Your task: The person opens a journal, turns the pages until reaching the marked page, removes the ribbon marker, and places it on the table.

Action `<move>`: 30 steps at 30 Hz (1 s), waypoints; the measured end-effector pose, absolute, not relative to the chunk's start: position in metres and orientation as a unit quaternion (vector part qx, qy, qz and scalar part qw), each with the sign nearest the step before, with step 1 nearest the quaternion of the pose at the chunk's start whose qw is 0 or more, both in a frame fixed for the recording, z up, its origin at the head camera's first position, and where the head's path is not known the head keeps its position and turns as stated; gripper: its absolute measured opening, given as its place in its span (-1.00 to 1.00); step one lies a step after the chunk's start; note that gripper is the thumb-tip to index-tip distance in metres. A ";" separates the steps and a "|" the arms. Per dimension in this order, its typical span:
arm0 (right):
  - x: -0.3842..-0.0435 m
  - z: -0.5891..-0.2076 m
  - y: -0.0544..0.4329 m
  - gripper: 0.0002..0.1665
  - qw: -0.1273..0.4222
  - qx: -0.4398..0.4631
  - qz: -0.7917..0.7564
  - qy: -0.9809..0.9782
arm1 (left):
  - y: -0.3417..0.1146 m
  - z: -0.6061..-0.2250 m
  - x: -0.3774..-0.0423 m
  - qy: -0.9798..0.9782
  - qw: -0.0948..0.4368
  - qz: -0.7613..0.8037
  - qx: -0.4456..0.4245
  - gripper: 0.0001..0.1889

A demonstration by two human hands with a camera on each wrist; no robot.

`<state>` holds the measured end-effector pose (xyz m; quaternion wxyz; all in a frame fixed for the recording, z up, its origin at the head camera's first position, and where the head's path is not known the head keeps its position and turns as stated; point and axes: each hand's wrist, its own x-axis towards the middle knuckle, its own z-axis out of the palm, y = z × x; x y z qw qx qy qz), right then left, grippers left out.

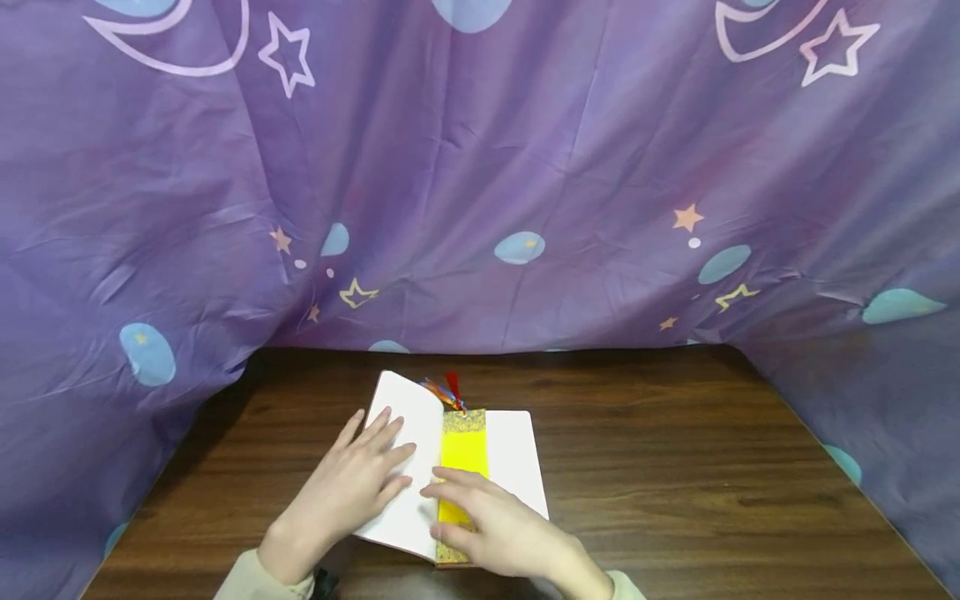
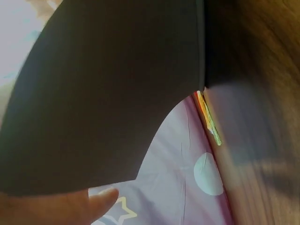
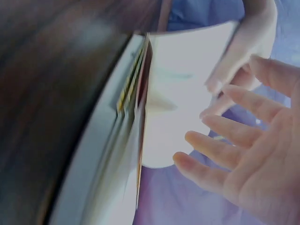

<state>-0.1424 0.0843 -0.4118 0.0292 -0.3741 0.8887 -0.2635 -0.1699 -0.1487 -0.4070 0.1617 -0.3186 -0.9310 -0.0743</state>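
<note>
An open book [image 1: 517, 458] with blank white pages lies on the table, its left side [image 1: 401, 517] tilted up. Across that raised side, my left hand [image 1: 352, 483] rests with fingers spread. The left wrist view shows the dark outer face of the cover [image 2: 108, 93], with a fingertip [image 2: 105, 201] at its lower edge. Along the spine lies a yellow bookmark [image 1: 465, 454] with patterned ends and colourful tassels [image 1: 452, 392]. My right hand [image 1: 502, 525] hovers over its lower part, partly hiding it. In the right wrist view those fingers [image 3: 211, 147] are extended and hold nothing.
A dark wood-grain table [image 1: 675, 467] carries the book near its front middle. Behind and at both sides hangs a purple curtain [image 1: 480, 183] printed with stars and moons.
</note>
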 end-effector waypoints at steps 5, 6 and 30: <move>-0.154 -0.410 0.093 -0.71 -0.018 -0.347 -0.319 0.882 | -0.149 -0.407 -0.172 -0.926 0.172 -0.071 -0.329 -0.61; -0.156 -0.410 0.094 -0.72 -0.028 -0.342 -0.334 0.878 | -0.149 -0.408 -0.172 -0.926 0.172 -0.072 -0.329 -0.62; -0.187 -0.431 0.105 -0.40 0.073 -0.011 -0.672 0.737 | -0.152 -0.409 -0.173 -0.927 0.165 -0.078 -0.328 -0.77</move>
